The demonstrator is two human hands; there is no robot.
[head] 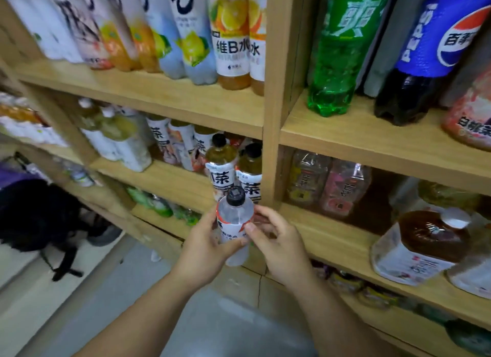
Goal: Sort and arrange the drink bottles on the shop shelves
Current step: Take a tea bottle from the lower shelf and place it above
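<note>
The wooden shelves (pixel 148 93) are carrying many drinks. In front of the middle shelf's front edge, the left hand (pixel 204 250) is gripping a clear bottle (pixel 235 223) — the right hand (pixel 279 246) is pinching its label. It is better turning the label outward and placing it upright beside the tea bottles (pixel 221 168).

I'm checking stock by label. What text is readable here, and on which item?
"PEPSI" and "百事": blue label of the cola bottle.
"维B水": orange drink bottle.
"茶": black-capped tea bottle.
"白桃": pink bottle.
Label of the clear bottle held in both hands: too blurred.
</note>
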